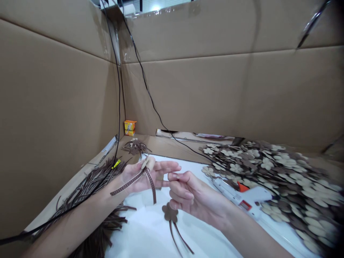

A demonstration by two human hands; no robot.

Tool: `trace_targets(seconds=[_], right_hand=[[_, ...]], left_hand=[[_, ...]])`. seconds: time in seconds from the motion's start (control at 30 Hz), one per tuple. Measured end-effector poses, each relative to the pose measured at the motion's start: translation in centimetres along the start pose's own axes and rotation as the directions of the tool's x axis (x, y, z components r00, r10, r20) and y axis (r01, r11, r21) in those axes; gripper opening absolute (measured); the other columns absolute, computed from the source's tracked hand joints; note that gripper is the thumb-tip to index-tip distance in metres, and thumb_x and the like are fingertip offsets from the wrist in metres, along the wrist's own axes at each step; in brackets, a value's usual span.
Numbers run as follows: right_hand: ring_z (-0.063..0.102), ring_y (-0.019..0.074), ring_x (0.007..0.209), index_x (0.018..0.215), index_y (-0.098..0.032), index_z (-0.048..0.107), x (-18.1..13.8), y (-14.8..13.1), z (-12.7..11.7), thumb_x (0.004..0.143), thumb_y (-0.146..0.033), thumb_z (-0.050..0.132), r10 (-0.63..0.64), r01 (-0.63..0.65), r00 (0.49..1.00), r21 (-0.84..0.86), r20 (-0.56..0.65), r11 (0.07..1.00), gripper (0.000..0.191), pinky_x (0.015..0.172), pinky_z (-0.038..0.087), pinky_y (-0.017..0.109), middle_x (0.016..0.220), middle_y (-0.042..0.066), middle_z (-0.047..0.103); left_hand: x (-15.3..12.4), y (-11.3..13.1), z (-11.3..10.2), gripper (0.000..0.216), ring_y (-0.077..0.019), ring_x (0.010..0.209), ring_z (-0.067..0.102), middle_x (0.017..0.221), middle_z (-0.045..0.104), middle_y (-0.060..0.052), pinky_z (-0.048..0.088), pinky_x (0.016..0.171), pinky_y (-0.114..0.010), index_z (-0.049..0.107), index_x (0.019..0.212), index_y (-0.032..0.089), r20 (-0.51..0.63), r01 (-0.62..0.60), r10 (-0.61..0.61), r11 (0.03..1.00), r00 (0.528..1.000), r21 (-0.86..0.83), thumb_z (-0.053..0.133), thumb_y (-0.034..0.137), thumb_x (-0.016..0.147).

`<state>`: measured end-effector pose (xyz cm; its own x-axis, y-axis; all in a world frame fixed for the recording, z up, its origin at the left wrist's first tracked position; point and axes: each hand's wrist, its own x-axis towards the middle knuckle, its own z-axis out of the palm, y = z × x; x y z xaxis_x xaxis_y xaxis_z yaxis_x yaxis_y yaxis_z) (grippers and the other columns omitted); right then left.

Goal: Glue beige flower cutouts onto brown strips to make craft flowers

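Observation:
My left hand (pixel 135 177) holds a cream felt flower (pixel 148 163) with a brown checked ribbon (pixel 152 186) whose two tails hang down; its other fingers reach out to the right. Against those fingertips, my right hand (pixel 185 191) is curled with thumb and forefinger pinched together. Anything between them is too small to make out. Below, on the white sheet (pixel 139 229), lies a brown felt flower (pixel 170 213) with two ribbon tails. A white glue gun (pixel 252 196) with an orange-red part rests to the right of my right hand.
Loose brown and cream felt flowers (pixel 282 172) are heaped on the right. Many cut ribbons (pixel 91 182) lie on the left, partly under my forearm. A few ribboned flowers (pixel 135 146) and an orange box (pixel 130 127) stand farther back. Cardboard walls (pixel 204 89) and a black cable (pixel 150 96) surround the area.

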<state>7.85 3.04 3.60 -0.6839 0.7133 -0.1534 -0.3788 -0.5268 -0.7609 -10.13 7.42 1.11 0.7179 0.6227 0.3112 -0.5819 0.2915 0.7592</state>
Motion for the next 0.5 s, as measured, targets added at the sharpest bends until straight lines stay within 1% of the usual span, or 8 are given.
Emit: trace_targets(seconds=[0.1,0.23,0.33,0.4,0.5], right_hand=[[0.026,0.0051,0.041,0.067,-0.018,0.049,-0.06,0.1,-0.09,0.079,-0.03,0.053,0.013,-0.013,1.0,-0.005,0.012,1.0,0.017,0.058,0.039,0.022,0.04,-0.011,0.033],[0.026,0.0051,0.041,0.069,-0.019,0.05,-0.08,0.15,-0.13,0.076,-0.03,0.057,0.012,-0.012,1.0,-0.006,-0.012,1.0,0.015,0.057,0.038,0.022,0.039,-0.012,0.031],[0.026,0.0053,0.041,0.07,-0.019,0.051,-0.06,0.18,-0.09,0.076,-0.029,0.055,0.01,-0.01,1.0,-0.022,-0.019,1.0,0.013,0.057,0.038,0.023,0.04,-0.011,0.034],[0.028,0.0054,0.042,0.066,-0.018,0.05,-0.02,0.29,-0.17,0.078,-0.03,0.053,0.001,-0.001,1.0,-0.05,-0.002,0.999,0.018,0.058,0.039,0.024,0.042,-0.01,0.036],[0.037,0.0061,0.045,0.062,-0.017,0.049,0.04,0.54,-0.44,0.08,-0.029,0.051,-0.013,0.016,1.0,-0.119,0.023,0.993,0.023,0.063,0.04,0.027,0.044,-0.009,0.038]], left_hand=[[0.08,0.12,0.42,0.033,-0.0332,0.127,0.033,0.116,0.061,-0.005,0.024,0.096,-0.059,0.048,0.055,0.018,0.058,0.022,-0.019,0.999,0.998,-0.044,0.065,0.043,0.069],[0.1,0.07,0.47,0.033,-0.0338,0.127,0.033,0.117,0.061,-0.006,0.025,0.095,-0.057,0.048,0.056,0.018,0.083,0.02,-0.016,0.999,0.996,-0.044,0.065,0.043,0.068],[0.07,-0.03,0.27,0.033,-0.0315,0.127,0.032,0.118,0.06,-0.008,0.027,0.095,-0.054,0.049,0.057,0.018,0.085,0.02,-0.014,0.998,0.996,-0.067,0.058,0.043,0.074],[0.1,0.0,0.26,0.034,-0.03,0.125,0.037,0.118,0.06,-0.009,0.028,0.094,-0.052,0.047,0.056,0.017,0.099,0.021,-0.013,0.996,0.995,-0.084,0.056,0.043,0.076],[0.25,0.25,0.41,0.038,-0.0279,0.12,0.043,0.118,0.06,-0.007,0.026,0.096,-0.05,0.041,0.053,0.015,0.149,0.011,0.005,0.994,0.989,-0.108,0.058,0.041,0.075]])
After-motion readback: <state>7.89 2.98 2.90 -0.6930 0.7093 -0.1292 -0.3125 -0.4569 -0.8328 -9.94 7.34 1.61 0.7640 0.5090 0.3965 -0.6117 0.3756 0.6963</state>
